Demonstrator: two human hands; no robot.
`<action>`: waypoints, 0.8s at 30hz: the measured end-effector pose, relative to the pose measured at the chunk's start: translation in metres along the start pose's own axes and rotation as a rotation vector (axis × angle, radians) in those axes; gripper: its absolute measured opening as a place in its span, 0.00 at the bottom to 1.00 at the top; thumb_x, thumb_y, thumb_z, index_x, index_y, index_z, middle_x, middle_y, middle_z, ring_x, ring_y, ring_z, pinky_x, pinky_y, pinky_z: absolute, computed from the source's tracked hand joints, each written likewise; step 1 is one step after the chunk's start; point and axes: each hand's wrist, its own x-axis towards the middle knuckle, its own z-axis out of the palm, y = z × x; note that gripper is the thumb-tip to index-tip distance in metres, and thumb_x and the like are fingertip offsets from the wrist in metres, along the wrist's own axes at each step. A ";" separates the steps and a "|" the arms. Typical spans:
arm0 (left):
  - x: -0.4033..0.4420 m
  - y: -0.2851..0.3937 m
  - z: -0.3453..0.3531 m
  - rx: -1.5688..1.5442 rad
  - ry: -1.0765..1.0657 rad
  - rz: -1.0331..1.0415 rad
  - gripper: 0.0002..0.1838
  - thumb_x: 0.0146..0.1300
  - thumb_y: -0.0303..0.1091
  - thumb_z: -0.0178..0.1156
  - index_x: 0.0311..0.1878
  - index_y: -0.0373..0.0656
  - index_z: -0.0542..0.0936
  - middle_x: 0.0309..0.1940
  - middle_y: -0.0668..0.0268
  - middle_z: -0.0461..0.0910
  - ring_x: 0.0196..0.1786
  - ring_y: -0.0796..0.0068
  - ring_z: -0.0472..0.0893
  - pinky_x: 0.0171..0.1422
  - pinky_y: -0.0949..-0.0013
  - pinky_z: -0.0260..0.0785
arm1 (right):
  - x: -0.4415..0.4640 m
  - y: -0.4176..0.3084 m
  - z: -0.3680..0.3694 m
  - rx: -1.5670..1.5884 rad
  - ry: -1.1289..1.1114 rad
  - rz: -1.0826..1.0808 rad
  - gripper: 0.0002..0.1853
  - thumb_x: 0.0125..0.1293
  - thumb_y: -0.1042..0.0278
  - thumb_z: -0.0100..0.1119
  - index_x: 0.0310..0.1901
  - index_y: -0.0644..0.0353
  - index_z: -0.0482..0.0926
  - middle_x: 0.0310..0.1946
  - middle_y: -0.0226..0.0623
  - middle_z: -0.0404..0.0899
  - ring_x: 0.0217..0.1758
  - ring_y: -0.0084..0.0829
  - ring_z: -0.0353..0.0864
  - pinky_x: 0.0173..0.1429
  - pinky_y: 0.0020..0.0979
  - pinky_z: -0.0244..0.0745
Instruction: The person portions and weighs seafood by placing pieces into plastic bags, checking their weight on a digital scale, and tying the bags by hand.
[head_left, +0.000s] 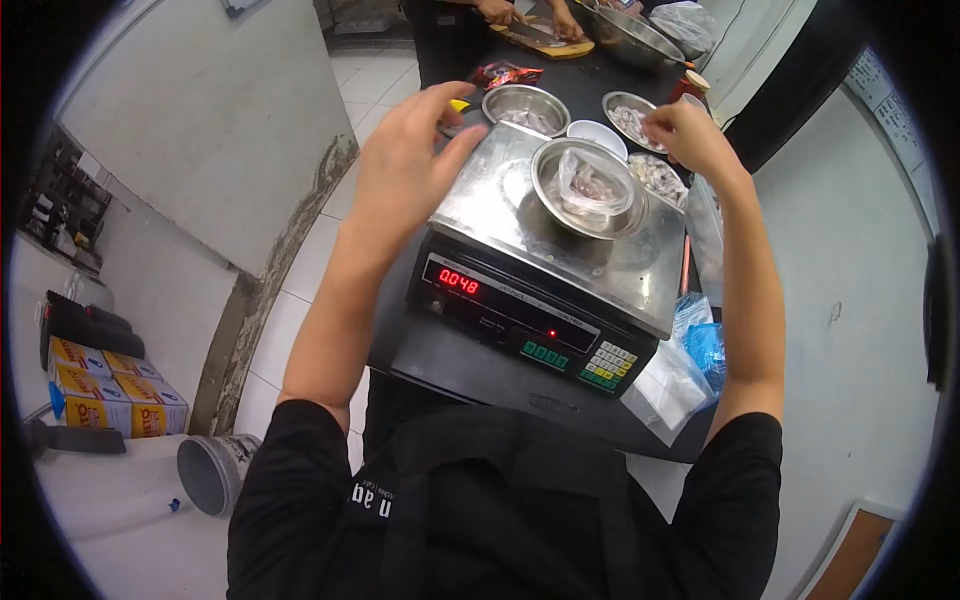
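left hand (408, 150) — (bag (592, 183) between) — right hand (692, 138)

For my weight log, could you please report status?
Left hand open near digital scale. Right hand at rear right bowl, grip unclear. Steel bowl, plastic bag inside, on scale: 0.048.

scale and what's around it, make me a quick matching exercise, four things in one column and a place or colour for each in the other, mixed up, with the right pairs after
Things
1. display digits
2. small clear bag
3. knife
4. right hand

Place or colour
A. at the cutting board
B. at the round metal dish behind the scale
C. glowing red
D. in the metal bowl on the scale

Right pairs
1-C, 2-D, 3-A, 4-B
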 end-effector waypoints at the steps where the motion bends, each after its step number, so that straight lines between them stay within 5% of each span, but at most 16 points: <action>1: 0.006 -0.002 0.004 0.028 -0.049 0.043 0.13 0.59 0.34 0.67 0.46 0.40 0.83 0.34 0.61 0.82 0.33 0.65 0.82 0.42 0.64 0.73 | -0.013 -0.005 -0.005 -0.007 -0.004 -0.021 0.12 0.64 0.67 0.61 0.44 0.66 0.84 0.30 0.45 0.85 0.30 0.36 0.83 0.39 0.36 0.76; 7: 0.028 0.011 0.038 0.150 -0.255 0.117 0.13 0.62 0.42 0.63 0.41 0.41 0.85 0.31 0.57 0.84 0.34 0.58 0.83 0.42 0.60 0.74 | -0.054 -0.019 -0.013 -0.033 0.054 -0.040 0.12 0.57 0.65 0.66 0.41 0.61 0.85 0.34 0.47 0.85 0.39 0.46 0.84 0.47 0.41 0.77; 20: 0.046 0.020 0.111 0.368 -0.590 0.087 0.19 0.57 0.48 0.65 0.32 0.37 0.86 0.32 0.47 0.84 0.39 0.51 0.85 0.49 0.55 0.76 | -0.042 -0.034 0.034 -0.384 0.107 -0.155 0.09 0.55 0.67 0.68 0.36 0.60 0.86 0.38 0.45 0.83 0.47 0.46 0.81 0.51 0.43 0.76; 24: 0.049 0.026 0.104 0.406 -0.713 -0.015 0.20 0.59 0.46 0.65 0.43 0.35 0.84 0.43 0.48 0.84 0.49 0.52 0.84 0.54 0.54 0.76 | -0.042 -0.030 0.035 -0.340 0.065 -0.106 0.09 0.55 0.68 0.69 0.37 0.60 0.86 0.39 0.45 0.83 0.49 0.46 0.80 0.54 0.42 0.75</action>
